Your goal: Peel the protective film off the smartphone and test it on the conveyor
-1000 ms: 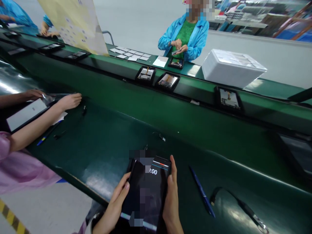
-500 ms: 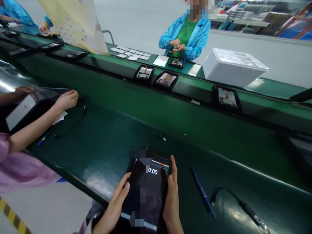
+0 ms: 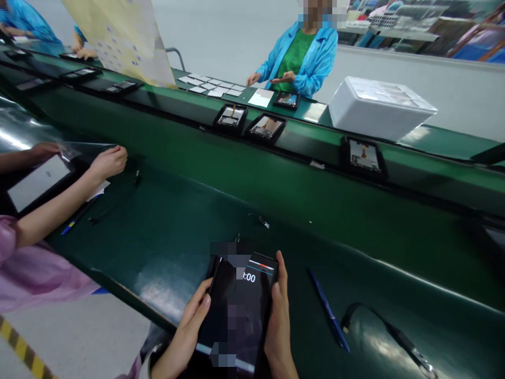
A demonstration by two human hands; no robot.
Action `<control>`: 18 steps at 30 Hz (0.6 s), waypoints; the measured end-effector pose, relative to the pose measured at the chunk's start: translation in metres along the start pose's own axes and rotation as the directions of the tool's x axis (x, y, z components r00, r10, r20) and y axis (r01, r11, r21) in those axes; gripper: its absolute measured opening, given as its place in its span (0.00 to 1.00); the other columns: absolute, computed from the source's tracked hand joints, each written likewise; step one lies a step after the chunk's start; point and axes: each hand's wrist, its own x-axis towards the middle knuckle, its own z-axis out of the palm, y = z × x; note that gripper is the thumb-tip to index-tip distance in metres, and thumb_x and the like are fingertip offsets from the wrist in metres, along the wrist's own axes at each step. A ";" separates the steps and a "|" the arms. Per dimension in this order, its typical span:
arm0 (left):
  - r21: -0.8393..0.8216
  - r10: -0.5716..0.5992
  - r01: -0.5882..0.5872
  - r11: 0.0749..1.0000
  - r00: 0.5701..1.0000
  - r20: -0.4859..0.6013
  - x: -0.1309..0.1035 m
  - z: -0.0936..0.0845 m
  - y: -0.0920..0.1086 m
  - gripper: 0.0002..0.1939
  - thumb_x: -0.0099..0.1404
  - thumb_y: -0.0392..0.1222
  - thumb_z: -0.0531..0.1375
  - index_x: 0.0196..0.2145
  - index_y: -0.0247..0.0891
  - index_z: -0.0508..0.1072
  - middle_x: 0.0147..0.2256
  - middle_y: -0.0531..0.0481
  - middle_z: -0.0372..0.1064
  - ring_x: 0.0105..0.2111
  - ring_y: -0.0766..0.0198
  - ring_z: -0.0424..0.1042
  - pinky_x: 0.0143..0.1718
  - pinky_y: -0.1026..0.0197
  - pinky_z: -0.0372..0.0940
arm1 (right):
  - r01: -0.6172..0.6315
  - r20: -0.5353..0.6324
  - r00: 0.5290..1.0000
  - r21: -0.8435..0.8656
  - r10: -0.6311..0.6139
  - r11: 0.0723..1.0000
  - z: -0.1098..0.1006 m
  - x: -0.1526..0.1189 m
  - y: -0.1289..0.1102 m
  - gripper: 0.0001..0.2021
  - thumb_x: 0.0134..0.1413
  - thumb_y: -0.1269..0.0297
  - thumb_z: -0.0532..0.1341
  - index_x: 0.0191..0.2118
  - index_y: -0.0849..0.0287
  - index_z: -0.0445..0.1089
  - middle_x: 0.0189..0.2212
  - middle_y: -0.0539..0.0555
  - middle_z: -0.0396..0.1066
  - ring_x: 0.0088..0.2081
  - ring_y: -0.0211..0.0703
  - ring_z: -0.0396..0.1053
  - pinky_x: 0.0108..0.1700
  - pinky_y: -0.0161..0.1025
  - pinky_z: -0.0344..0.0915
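A black tablet (image 3: 252, 305) is held upright between my two hands near the bench edge; its dark screen is lit with white digits and a bar along the top. My left hand (image 3: 191, 318) grips its left side, thumb on the front edge. My right hand (image 3: 279, 321) closes round the right side, fingers along the frame. Parts of the screen are blurred out. To the right of my right hand lies a blue pen (image 3: 329, 311), and beyond it a short black cable (image 3: 390, 331) with a metal ring end.
Open tablets (image 3: 266, 127) with bare innards sit on a belt (image 3: 303, 155) across the bench. A co-worker's hand (image 3: 108, 162) at left pulls clear film over a white-screened device (image 3: 38, 181). Opposite, a person in a blue jacket (image 3: 319, 58) stands near a white foam box (image 3: 381, 108).
The tablets on the belt have shifted slightly left. The person opposite has moved one hand down toward the table. My hands hold the tablet in nearly the same place.
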 end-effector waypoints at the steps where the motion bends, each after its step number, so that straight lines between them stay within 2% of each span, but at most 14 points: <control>1: -0.001 -0.002 0.002 1.000 1.000 -0.003 0.000 0.000 -0.001 0.20 0.65 0.57 0.61 0.52 0.54 0.77 0.55 0.65 0.73 0.66 0.47 0.58 0.65 0.53 0.55 | -0.005 0.001 1.000 0.005 0.005 1.000 0.000 0.000 0.000 0.27 0.64 0.44 0.53 0.66 0.32 0.53 0.70 0.39 0.46 0.70 0.48 0.47 0.70 0.50 0.48; 4: 0.007 -0.008 0.008 1.000 1.000 0.024 -0.001 0.000 0.001 0.23 0.66 0.59 0.59 0.55 0.51 0.75 0.59 0.57 0.70 0.65 0.47 0.59 0.67 0.49 0.53 | -0.027 0.009 1.000 0.027 0.027 0.999 0.000 0.000 0.000 0.27 0.63 0.43 0.53 0.66 0.32 0.52 0.70 0.39 0.47 0.69 0.50 0.49 0.69 0.52 0.50; 7: 0.016 -0.009 0.008 1.000 0.998 0.067 -0.003 0.001 0.005 0.26 0.68 0.60 0.56 0.57 0.46 0.72 0.61 0.49 0.67 0.64 0.47 0.60 0.68 0.45 0.50 | -0.019 0.012 1.000 0.033 0.018 0.999 0.001 0.001 0.001 0.27 0.64 0.44 0.53 0.66 0.31 0.53 0.70 0.39 0.47 0.69 0.48 0.50 0.68 0.48 0.53; 12: 0.007 -0.014 0.014 1.000 0.997 0.082 -0.003 0.001 0.006 0.25 0.69 0.59 0.55 0.58 0.46 0.70 0.63 0.47 0.65 0.65 0.48 0.59 0.69 0.44 0.47 | -0.019 0.002 1.000 0.029 0.019 0.999 0.001 0.002 0.002 0.27 0.63 0.44 0.54 0.66 0.33 0.53 0.70 0.40 0.47 0.69 0.48 0.49 0.69 0.48 0.52; 18: 0.014 -0.019 0.019 1.000 0.998 0.059 -0.004 0.002 0.008 0.26 0.67 0.60 0.57 0.57 0.46 0.72 0.63 0.48 0.66 0.67 0.47 0.57 0.68 0.47 0.53 | -0.012 -0.001 1.000 0.020 0.012 1.000 0.001 0.001 0.000 0.27 0.63 0.43 0.54 0.66 0.32 0.53 0.70 0.39 0.47 0.70 0.49 0.47 0.70 0.52 0.48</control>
